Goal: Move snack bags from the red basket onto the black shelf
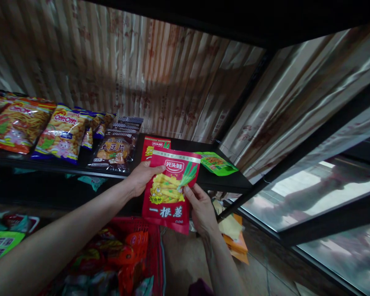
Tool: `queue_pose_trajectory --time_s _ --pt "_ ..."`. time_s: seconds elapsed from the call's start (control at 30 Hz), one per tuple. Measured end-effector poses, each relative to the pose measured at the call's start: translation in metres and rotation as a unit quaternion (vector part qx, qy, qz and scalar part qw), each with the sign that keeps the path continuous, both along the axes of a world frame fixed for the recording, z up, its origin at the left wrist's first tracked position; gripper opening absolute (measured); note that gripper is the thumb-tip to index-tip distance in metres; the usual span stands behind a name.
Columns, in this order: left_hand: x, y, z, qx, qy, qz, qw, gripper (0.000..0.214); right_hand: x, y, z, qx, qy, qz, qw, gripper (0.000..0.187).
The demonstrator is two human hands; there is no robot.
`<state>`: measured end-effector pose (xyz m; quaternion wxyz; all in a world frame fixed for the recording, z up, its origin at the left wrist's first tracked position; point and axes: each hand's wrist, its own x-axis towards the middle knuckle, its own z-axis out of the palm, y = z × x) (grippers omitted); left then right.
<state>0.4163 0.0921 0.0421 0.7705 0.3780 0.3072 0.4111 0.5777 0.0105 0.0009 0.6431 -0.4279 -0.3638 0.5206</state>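
A red snack bag [169, 209] with yellow sticks and green onion printed on it is held upright in front of the black shelf [200, 181]. My left hand [142, 179] pinches its left edge, thumb on the front. On the right edge, my right hand [199, 201] grips it with the thumb over the front and the fingers behind. Partly hidden behind it, a second red bag [152, 144] of the same look stands on the shelf. A green snack bag [218, 162] lies on the shelf to the right.
Brown potato-chip bags [114, 148], a blue-and-yellow bag [61, 133] and orange noodle-snack bags [21, 123] line the shelf leftward. Below stands a red basket [157, 246] full of packets. A black post [237, 201] and orange packaging [237, 246] are at the right.
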Motion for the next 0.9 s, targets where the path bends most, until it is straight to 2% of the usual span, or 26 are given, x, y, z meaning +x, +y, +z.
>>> queue_pose_trajectory --time_s 0.23,0.4,0.67,0.8,0.9 --pt "-0.003 -0.003 0.003 -0.001 -0.021 -0.019 1.000 0.031 0.001 -0.004 0.003 -0.021 -0.023 -0.049 0.998 0.027" --pt "-0.004 -0.009 0.003 -0.013 -0.035 -0.004 0.999 0.025 0.002 -0.005 0.006 -0.024 -0.038 -0.073 0.996 0.030" --pt "-0.005 -0.011 -0.007 -0.005 -0.057 0.024 0.998 0.024 -0.001 -0.007 0.006 -0.002 -0.065 -0.044 0.997 0.032" --pt "-0.007 -0.017 -0.007 -0.015 -0.035 0.025 0.999 0.019 -0.003 -0.006 0.003 0.007 -0.059 -0.054 0.997 0.032" --pt "-0.009 -0.023 -0.006 -0.020 -0.030 0.028 0.999 0.021 -0.007 -0.008 0.006 -0.012 -0.029 -0.066 0.997 0.031"
